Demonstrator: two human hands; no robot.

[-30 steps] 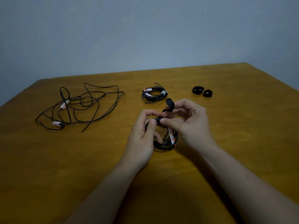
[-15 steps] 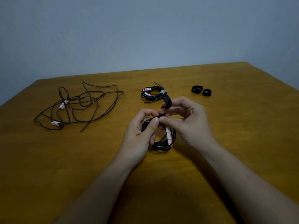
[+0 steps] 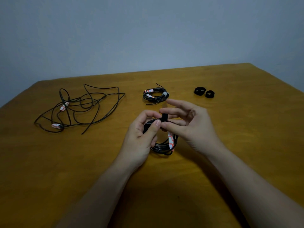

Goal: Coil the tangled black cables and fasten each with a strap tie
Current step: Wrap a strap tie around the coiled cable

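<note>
- The left hand (image 3: 141,135) had its grip pinched on the top of the coiled cable (image 3: 164,146), thumb against forefinger. The rest of the loop hung below that grip, toward the person. Whether it touched the desk (image 3: 238,153) could not be told.
- The right hand (image 3: 194,127) pinched the strap tie (image 3: 164,118) between thumb and forefinger, with its other fingers spread out beyond.
- The strap tie stood upright between the two grips, its long axis crossing the run of the strands, and the two thumbs nearly met beneath it.
- The right grip sat nearer the tie's free end, so the wrap seemed its job while the left steadied the bundle.
- Beyond the grips lay a finished coil (image 3: 155,95); the spare ties (image 3: 199,91) lay ahead to the right, and the tangled cable (image 3: 79,109) well off to the left.
</note>
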